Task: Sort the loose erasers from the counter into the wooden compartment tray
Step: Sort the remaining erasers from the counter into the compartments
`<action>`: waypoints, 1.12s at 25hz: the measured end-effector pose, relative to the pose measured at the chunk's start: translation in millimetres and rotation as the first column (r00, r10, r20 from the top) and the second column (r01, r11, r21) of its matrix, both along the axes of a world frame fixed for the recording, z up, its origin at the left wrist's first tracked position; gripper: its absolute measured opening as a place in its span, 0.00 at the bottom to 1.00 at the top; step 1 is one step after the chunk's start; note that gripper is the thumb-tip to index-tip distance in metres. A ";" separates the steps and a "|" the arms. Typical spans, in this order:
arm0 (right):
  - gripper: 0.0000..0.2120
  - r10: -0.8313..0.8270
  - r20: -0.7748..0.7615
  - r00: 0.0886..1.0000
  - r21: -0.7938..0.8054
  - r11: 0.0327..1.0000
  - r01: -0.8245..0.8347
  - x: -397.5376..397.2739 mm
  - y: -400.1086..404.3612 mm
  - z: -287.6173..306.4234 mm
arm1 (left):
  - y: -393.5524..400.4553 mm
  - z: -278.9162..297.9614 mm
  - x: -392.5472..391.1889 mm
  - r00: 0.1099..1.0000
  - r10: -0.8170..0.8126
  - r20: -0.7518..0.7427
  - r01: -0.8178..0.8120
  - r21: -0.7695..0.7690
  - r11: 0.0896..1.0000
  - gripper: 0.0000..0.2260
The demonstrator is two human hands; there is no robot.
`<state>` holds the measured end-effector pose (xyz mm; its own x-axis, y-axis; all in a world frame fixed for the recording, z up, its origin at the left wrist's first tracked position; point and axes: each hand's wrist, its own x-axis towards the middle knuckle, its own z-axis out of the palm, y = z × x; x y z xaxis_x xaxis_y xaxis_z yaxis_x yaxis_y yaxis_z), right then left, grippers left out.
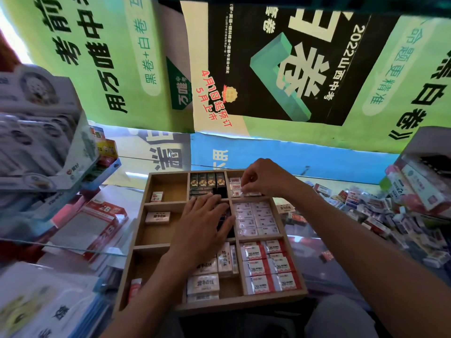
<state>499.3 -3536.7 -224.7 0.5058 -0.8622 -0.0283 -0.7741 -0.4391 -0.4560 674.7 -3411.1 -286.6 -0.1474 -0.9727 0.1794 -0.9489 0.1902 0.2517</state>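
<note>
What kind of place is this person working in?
Probably a stationery or school-supply shop counter. A wooden compartment tray holds packaged erasers sorted by type, a heap of loose erasers lies on the glass counter, and exam-book posters cover the wall behind.

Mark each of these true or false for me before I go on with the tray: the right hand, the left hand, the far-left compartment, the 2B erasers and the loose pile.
1. The right hand is at the far-right compartment of the wooden tray, pinching a white eraser. True.
2. The left hand holds a red 2B eraser in the air. False: it lies flat, palm down, over the black erasers in the middle compartment.
3. The far-left compartment is full. False: it holds only one small eraser.
4. The red-and-white 2B erasers fill the near-right compartment. True.
5. The loose pile of erasers lies on the counter to the left of the tray. False: it lies to the right.
</note>
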 end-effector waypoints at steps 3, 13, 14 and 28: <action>0.03 -0.011 0.004 1.000 0.025 1.000 0.011 0.6 0.2 -10.3 | -0.3 -0.7 0.0 1.000 0.001 -0.009 -0.001 -0.011 1.000 0.27; 0.26 0.061 -0.255 0.965 -0.290 0.947 -0.137 -18.3 11.0 -24.7 | -1.5 -3.4 0.8 1.000 0.001 -0.001 -0.001 -0.025 1.000 0.27; 0.28 0.060 -0.277 0.959 -0.266 0.954 -0.136 -17.9 12.7 -25.4 | -1.4 -3.6 0.6 1.000 0.002 0.003 -0.002 -0.022 1.000 0.28; 0.23 0.037 -0.198 0.980 -0.252 0.964 -0.087 -7.1 21.0 -31.0 | -1.1 -0.9 -0.5 1.000 -0.005 0.015 0.005 -0.016 1.000 0.30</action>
<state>492.1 -3515.6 -255.8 0.5656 -0.8198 0.0901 -0.8026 -0.5722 -0.1685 674.3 -3412.3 -287.5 -0.1550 -0.9690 0.1922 -0.9516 0.1987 0.2344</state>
